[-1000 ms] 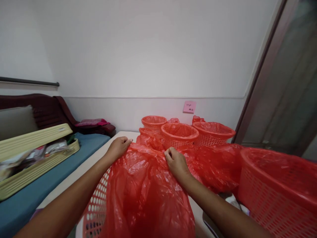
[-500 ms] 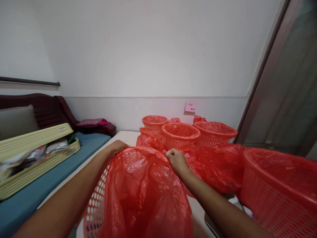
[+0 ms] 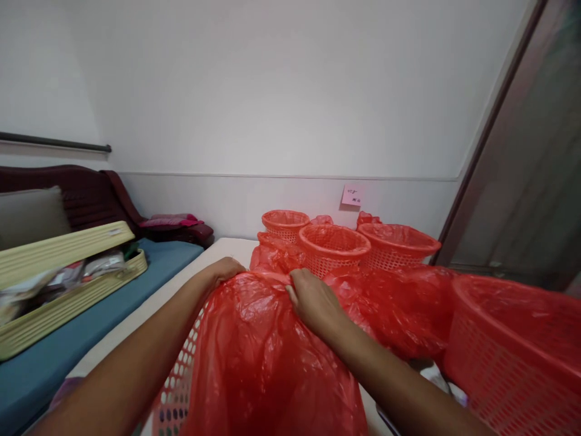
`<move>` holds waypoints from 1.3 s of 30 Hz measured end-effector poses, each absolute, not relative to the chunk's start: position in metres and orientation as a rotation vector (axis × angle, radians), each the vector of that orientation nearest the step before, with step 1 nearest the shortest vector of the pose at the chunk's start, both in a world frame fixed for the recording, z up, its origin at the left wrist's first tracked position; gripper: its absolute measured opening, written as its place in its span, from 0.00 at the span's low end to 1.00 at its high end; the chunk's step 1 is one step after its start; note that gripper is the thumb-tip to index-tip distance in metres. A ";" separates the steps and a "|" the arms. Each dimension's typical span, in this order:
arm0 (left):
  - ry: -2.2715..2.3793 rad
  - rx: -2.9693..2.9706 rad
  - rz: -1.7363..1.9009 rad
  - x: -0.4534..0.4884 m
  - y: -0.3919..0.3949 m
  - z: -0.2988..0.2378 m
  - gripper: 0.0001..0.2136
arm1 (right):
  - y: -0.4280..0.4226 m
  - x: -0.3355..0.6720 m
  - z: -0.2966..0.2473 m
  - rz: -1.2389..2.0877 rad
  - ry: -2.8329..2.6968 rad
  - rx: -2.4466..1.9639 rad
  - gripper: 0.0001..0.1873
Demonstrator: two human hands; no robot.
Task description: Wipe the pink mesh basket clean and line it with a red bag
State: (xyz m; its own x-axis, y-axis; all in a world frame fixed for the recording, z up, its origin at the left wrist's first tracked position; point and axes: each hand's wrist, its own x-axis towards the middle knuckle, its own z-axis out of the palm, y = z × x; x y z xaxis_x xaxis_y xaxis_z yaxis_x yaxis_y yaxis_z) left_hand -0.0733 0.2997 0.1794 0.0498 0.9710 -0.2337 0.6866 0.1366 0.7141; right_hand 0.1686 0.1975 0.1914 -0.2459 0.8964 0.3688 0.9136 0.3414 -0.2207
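Note:
A red plastic bag (image 3: 272,357) drapes over the near basket (image 3: 179,381), whose pale perforated side shows at the left. My left hand (image 3: 227,270) is closed over the far left of the rim, its fingertips mostly hidden behind the bag and rim. At the far right of the same rim, my right hand (image 3: 313,300) grips the bag's film, fingers curled over the edge. Bag film hangs down toward me between my forearms and covers the basket's mouth.
Red lined baskets stand on the white surface (image 3: 236,247): a middle basket (image 3: 333,242), a back basket (image 3: 285,221), a right basket (image 3: 399,239) and a large near-right basket (image 3: 517,345). Crumpled red bags (image 3: 403,303) lie between them. An open yellow box (image 3: 113,260) rests on the blue bed (image 3: 167,257).
My right hand has moved slightly left along the rim, drawing the bag film inward. My left hand has shifted a little to the right.

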 end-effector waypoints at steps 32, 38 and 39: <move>1.657 1.181 1.304 -0.098 0.251 0.194 0.10 | 0.254 0.240 0.161 0.115 -1.957 -1.801 0.08; 1.463 1.281 1.042 -0.064 0.214 0.221 0.11 | 0.257 0.239 0.159 0.112 -1.938 -1.832 0.08; 1.414 1.264 0.985 -0.057 0.212 0.222 0.12 | 0.256 0.238 0.159 0.110 -1.939 -1.832 0.08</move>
State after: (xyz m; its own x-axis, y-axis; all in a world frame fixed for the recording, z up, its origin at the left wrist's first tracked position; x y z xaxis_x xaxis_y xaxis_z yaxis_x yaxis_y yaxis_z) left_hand -0.0566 0.2115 0.2218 0.0004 0.9902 -0.1393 0.2125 0.1361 0.9676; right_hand 0.2382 0.2560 0.1587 -0.0009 0.9611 0.2764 0.9235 0.1068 -0.3685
